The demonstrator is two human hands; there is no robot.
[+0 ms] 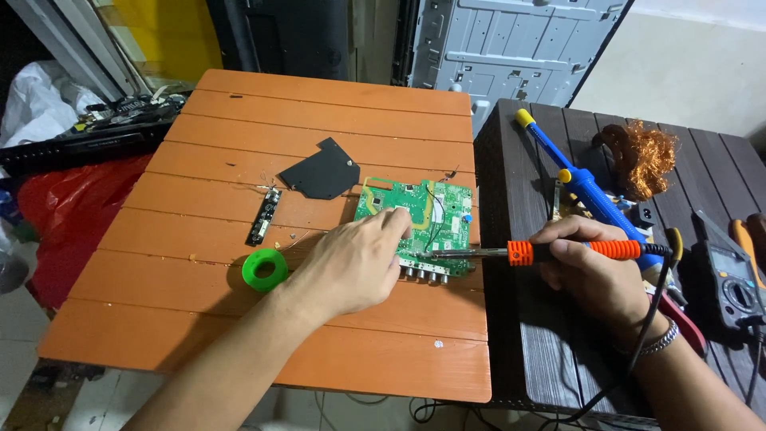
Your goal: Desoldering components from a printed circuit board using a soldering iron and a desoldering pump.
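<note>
Fingers of right hand (pixel 589 267) grip soldering iron (pixel 550 252); left hand (pixel 351 263), fingers loose, covers circuit board (pixel 427 211).

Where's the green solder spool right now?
Head view: the green spool lies on the orange table, just left of the left hand, below the small black strip board.

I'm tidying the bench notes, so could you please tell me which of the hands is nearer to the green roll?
Left. The left hand lies just right of the green roll, while the right hand is far off, holding the soldering iron.
</note>
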